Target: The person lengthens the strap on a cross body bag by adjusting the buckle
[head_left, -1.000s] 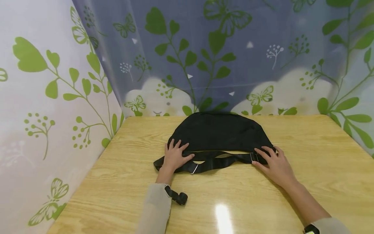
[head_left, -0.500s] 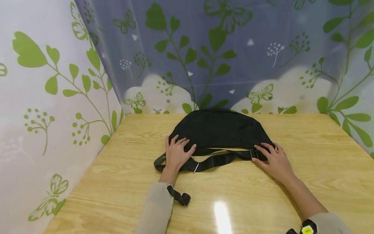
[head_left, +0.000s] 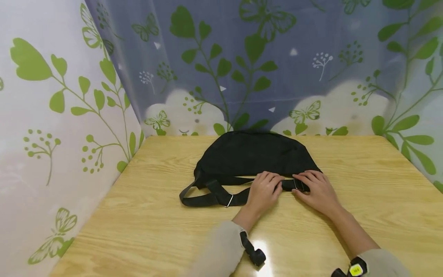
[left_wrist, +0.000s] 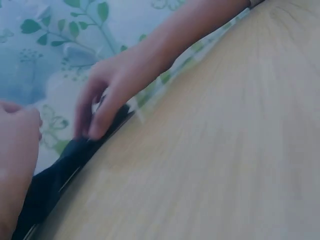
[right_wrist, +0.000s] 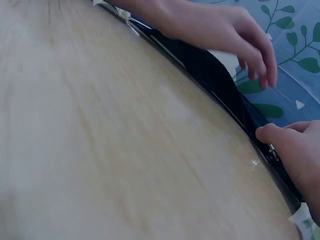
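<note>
A black half-moon bag, like a waist pack, lies flat with its curved side away from me. Its black webbing strap runs along the near side, looping out at the left. A metal slider sits on the strap. My left hand is over the strap's middle; in the right wrist view its loosely bent fingers hang above the strap with nothing between them. My right hand pinches the strap beside a metal buckle at the bag's right end, thumb on the near side.
The bag lies toward the back of a light wood table. Behind it hangs a blue curtain printed with leaves and butterflies. A white printed sheet borders the left side.
My left hand has left the bag's left end and moved right, close to the right hand. The strap's left loop now lies uncovered. My right hand stays at the buckle.
</note>
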### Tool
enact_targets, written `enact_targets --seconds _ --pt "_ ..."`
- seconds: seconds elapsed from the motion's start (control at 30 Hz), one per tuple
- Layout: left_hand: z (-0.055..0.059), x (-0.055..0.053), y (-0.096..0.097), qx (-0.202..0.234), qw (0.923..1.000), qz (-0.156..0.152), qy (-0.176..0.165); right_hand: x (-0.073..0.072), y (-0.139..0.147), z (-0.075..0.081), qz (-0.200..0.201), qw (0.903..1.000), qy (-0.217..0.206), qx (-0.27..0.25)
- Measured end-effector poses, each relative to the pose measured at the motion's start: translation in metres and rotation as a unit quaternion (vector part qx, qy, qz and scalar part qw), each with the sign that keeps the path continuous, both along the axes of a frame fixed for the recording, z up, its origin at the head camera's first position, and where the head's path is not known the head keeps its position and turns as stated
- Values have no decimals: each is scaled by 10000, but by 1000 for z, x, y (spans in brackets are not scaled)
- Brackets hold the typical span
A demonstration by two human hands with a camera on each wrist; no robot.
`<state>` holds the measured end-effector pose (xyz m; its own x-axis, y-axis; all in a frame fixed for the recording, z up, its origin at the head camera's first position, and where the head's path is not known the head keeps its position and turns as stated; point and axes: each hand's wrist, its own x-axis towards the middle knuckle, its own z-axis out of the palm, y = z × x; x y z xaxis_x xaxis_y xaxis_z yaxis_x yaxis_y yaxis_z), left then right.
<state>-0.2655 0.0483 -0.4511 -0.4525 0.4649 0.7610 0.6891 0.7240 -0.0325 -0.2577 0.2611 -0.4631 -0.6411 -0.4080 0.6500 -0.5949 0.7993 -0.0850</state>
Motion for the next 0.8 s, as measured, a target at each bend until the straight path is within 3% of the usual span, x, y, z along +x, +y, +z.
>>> enact_targets --seconds 0.17,0.3,0.63,0.8 --pt "-4 0 33 -598 9934 671 -718 -1 -1 -1 -186 9998 -7 50" --pt "-7 -1 42 -901 9826 1001 -1277 -2 -3 -1 -231 9996 -120 100" --pt "-7 0 47 -1185 9695 1171 -1801 -1 0 -1 -237 9995 -205 64" --pt "-8 2 46 -603 9711 933 -2110 0 -1 -3 -303 9989 -354 47"
